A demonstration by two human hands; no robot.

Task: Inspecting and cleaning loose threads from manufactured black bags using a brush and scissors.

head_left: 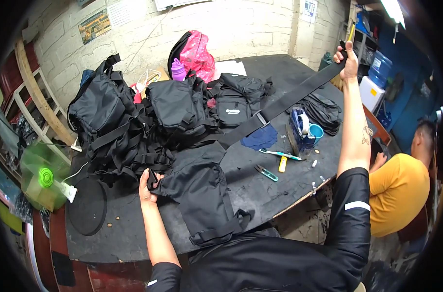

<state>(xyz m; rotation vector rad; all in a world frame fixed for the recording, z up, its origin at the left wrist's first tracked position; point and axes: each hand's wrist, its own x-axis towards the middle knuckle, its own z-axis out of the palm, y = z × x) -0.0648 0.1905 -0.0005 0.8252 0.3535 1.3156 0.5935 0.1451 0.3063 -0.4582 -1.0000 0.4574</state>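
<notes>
Black short-sleeved shirt: nearest us, at the dark worktop's near edge.
Left hand: our fingers are closed around the left end of a floppy black fabric bag.
Bag: spread on the worktop; what work it has left we cannot tell.
Wide black webbing strap: apparently already threaded through its grey slider, drawn straight.
Right hand: raised, fingers gripping the strap's far end.

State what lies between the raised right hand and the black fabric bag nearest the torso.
In the head view, a wide black webbing strap with a grey slide buckle stretches between the right hand and bag.
</notes>
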